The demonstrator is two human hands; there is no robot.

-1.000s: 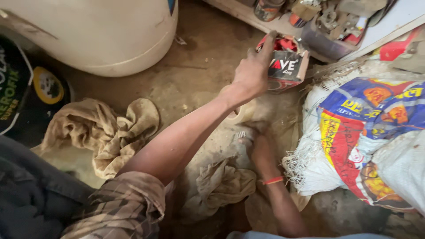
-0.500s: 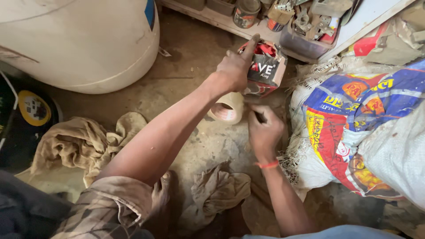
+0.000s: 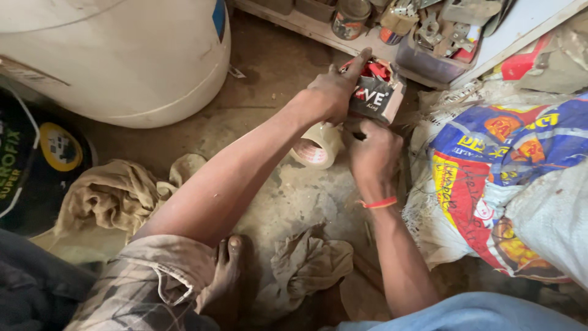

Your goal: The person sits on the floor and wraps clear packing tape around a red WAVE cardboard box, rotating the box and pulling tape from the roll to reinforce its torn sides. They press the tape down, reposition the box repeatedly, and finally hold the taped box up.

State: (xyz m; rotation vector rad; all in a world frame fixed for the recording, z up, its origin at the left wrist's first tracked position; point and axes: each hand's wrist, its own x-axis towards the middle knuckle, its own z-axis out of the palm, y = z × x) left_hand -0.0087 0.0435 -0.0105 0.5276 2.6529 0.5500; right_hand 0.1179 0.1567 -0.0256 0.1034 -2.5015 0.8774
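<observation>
Left hand (image 3: 331,95) clamps small dark carton (image 3: 375,98); right hand (image 3: 373,150) curled, grip unclear, tape roll (image 3: 315,147) at its nine o'clock. Risk: carton tips, contents spill.

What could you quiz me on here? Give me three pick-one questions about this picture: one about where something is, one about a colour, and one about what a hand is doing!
1. Where is the roll of tape?
A. On top of the big white drum
B. On the floor just below the left hand
C. Inside the printed sack

2. What colour is the band on the right wrist?
A. Red
B. Green
C. Black

3. What is the left hand doing?
A. Resting flat on the floor
B. Holding a crumpled rag
C. Holding the small box

Answers: 1 B, the roll lies on the floor under the left hand, beside the right hand. 2 A, the wristband is red. 3 C, its grip wraps round the small box, forefinger stretched along the top.
</observation>
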